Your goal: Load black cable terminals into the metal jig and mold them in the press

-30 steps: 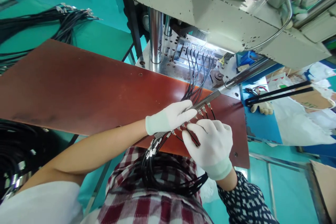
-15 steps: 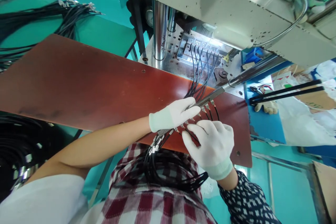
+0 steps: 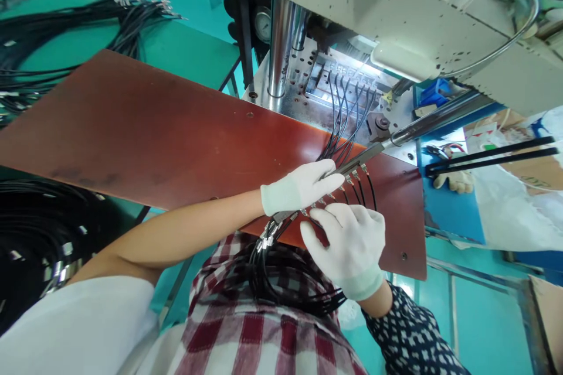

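My left hand (image 3: 305,186), in a white glove, is closed on a long metal bar (image 3: 367,156) that lies slanted over the reddish-brown board. Several cable ends with metal connectors (image 3: 355,174) stick out along the bar's near side. My right hand (image 3: 347,240), also gloved, is beside these cables with its thumb apart from the curled fingers; what is under the fingers is hidden. A bundle of black cables (image 3: 264,263) with silver ends hangs over my lap, near the bar's lower end.
Behind the board (image 3: 176,129) stands a press with a metal die (image 3: 343,85) holding several black cables. More cable bundles lie at the upper left (image 3: 136,20) and lower left (image 3: 30,234). A glove (image 3: 455,179) and pliers sit on a blue surface at the right.
My right hand has moved slightly left and down along the row of cables, relative to the bar. The whole view has shifted a little. My left hand stays on the bar.
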`<state>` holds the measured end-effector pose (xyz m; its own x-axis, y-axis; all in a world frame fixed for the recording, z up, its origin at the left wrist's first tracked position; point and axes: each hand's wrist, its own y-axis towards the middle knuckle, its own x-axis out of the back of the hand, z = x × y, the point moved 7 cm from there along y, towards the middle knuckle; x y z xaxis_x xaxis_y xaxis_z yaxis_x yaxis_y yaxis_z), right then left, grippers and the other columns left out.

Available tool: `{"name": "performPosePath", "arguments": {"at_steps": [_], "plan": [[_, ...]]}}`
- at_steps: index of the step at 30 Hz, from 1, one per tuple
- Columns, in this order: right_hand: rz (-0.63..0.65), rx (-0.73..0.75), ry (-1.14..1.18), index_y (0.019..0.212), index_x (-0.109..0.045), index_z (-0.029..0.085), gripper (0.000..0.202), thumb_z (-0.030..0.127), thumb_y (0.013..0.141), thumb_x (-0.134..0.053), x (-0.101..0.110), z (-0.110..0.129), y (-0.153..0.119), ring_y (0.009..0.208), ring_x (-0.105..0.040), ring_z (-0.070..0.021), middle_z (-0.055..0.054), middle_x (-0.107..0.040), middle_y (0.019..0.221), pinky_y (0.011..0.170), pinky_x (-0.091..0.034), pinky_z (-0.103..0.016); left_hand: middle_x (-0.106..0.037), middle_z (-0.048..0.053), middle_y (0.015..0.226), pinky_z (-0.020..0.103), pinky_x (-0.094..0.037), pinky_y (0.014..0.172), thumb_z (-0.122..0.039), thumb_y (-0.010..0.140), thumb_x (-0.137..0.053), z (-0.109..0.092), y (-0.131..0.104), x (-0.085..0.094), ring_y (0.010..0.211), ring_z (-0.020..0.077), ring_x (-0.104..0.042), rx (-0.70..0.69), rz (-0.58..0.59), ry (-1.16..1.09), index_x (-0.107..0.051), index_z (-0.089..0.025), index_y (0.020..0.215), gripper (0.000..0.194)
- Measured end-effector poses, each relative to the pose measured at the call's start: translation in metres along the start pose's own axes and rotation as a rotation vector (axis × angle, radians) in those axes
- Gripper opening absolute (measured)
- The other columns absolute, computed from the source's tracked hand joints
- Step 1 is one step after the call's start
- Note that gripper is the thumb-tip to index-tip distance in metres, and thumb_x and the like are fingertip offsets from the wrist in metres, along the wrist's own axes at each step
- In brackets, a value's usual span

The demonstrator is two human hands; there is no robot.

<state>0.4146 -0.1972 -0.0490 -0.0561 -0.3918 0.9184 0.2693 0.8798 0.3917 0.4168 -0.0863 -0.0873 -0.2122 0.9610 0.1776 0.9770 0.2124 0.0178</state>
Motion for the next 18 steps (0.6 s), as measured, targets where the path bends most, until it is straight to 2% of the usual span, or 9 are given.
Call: {"name": "performPosePath", "arguments": {"at_steps": [3, 9, 12, 15, 17, 18], "plan": [[-0.001, 0.019, 0.028, 0.075, -0.070, 0.025, 0.008, 0.025, 0.082, -0.067, -0.007, 0.003, -0.001, 0.067, -0.050, -0.0157, 0.003, -0.064, 0.068, 0.067, -0.026, -0.037, -0.034, -0.006, 0.068, 0.027, -0.032, 0.063, -0.034, 0.097, -0.043, 0.002, -0.001, 0.001, 0.064, 0.0102, -0.035, 0.006, -0.018, -0.003, -0.036, -0.019, 0.073, 0.029], [-0.089, 0.034, 0.041, 0.067, -0.066, 0.023, 0.014, 0.018, 0.080, -0.064, -0.013, 0.011, -0.002, 0.066, -0.049, -0.0160, 0.002, -0.062, 0.065, 0.067, -0.027, -0.037, -0.032, -0.006, 0.069, 0.027, -0.031, 0.061, -0.035, 0.098, -0.042, 0.006, -0.001, -0.002, 0.062, 0.0096, -0.034, -0.015, -0.016, -0.019, -0.034, -0.020, 0.074, 0.029], [-0.029, 0.042, 0.062, 0.073, -0.069, 0.023, 0.014, 0.022, 0.086, -0.064, -0.008, 0.008, -0.002, 0.069, -0.053, -0.0163, 0.002, -0.066, 0.070, 0.070, -0.030, -0.037, -0.032, -0.006, 0.068, 0.027, -0.030, 0.062, -0.035, 0.098, -0.042, 0.006, 0.000, -0.001, 0.062, 0.0097, -0.033, -0.031, -0.023, 0.002, -0.035, -0.020, 0.075, 0.029], [-0.013, 0.061, 0.083, 0.086, -0.072, 0.024, 0.015, 0.033, 0.093, -0.061, 0.011, -0.018, 0.010, 0.074, -0.057, -0.0167, 0.000, -0.071, 0.081, 0.069, -0.034, -0.036, -0.033, -0.006, 0.068, 0.027, -0.031, 0.062, -0.039, 0.098, -0.042, 0.009, 0.000, 0.000, 0.063, 0.0105, -0.035, 0.006, -0.018, 0.026, -0.034, -0.020, 0.074, 0.031], [-0.076, 0.059, -0.024, 0.100, -0.072, 0.024, 0.018, 0.027, 0.097, -0.055, 0.030, -0.049, 0.025, 0.082, -0.059, -0.0177, -0.003, -0.073, 0.097, 0.069, -0.036, -0.034, -0.037, -0.005, 0.069, 0.027, -0.033, 0.064, -0.043, 0.098, -0.041, 0.008, -0.001, -0.001, 0.065, 0.0112, -0.038, 0.007, -0.001, 0.081, -0.036, -0.020, 0.076, 0.033], [-0.058, 0.082, -0.114, 0.110, -0.070, 0.023, 0.022, 0.022, 0.097, -0.052, 0.034, -0.063, 0.033, 0.085, -0.060, -0.0187, -0.004, -0.072, 0.107, 0.069, -0.036, -0.034, -0.040, -0.005, 0.070, 0.027, -0.033, 0.065, -0.045, 0.098, -0.040, 0.006, -0.002, -0.003, 0.066, 0.0116, -0.039, -0.002, 0.009, 0.128, -0.037, -0.020, 0.077, 0.033]]}}
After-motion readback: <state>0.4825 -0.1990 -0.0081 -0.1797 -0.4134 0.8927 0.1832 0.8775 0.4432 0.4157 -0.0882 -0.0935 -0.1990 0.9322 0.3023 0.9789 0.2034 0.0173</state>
